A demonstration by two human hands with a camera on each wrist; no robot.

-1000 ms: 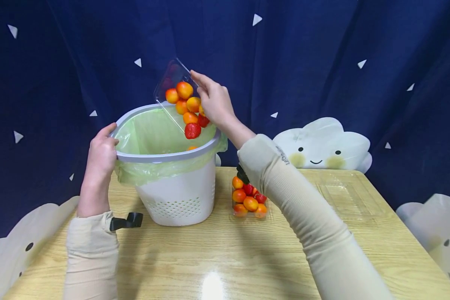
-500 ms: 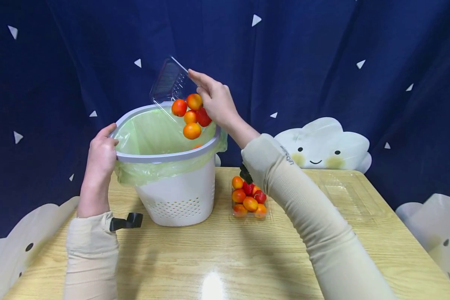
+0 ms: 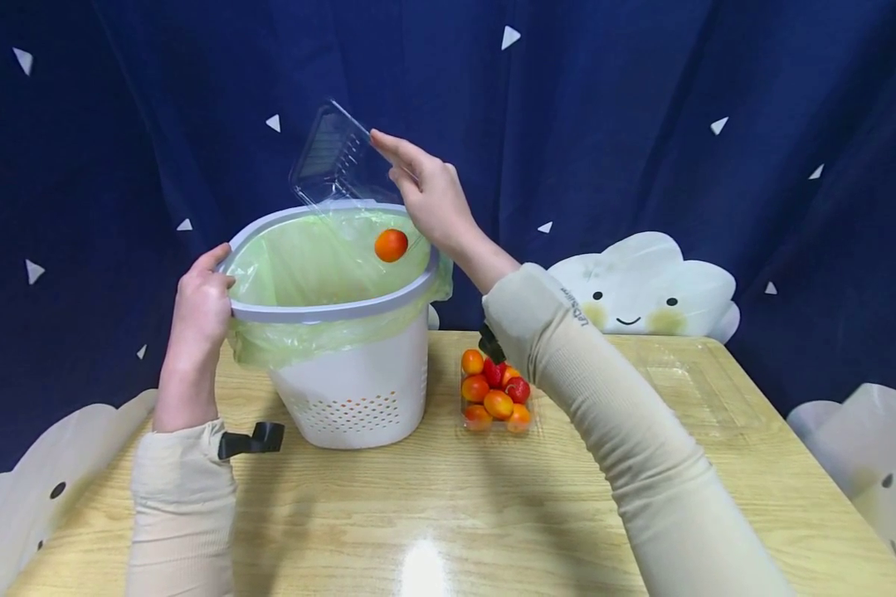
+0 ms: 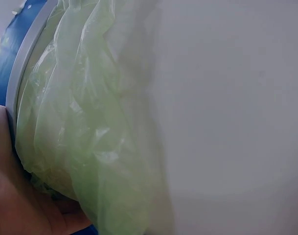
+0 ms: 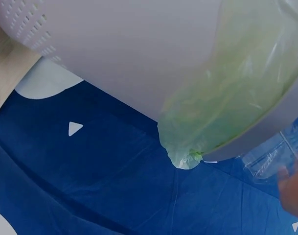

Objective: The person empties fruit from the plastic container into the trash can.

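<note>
My left hand [image 3: 203, 305] grips the lavender rim [image 3: 299, 313] of a white bin [image 3: 328, 369] lined with a green plastic bag [image 3: 284, 257]. The left wrist view shows that hand [image 4: 21, 196] at the rim, beside the folded-over bag [image 4: 90, 122]. Above the bin, my right hand [image 3: 436, 199] pinches the edge of a clear plastic tray [image 3: 324, 157], tipped steeply toward the opening. A single orange-red fruit [image 3: 392, 245] shows near the tray's low end; whether it touches the tray I cannot tell. In the right wrist view, part of the tray [image 5: 263, 159] is visible.
Right of the bin, a clear container of orange fruits and strawberries [image 3: 497, 405] stands on the wooden table [image 3: 388, 506]. Further right lies a clear empty plastic tray [image 3: 687, 385]. A dark blue curtain [image 3: 642, 124] and cloud-shaped cushions [image 3: 645, 286] stand behind.
Orange fruits and strawberries have slid out of the tilted tray into the bin; one fruit still shows. The right hand and tray have shifted slightly up and left. The left hand stays put.
</note>
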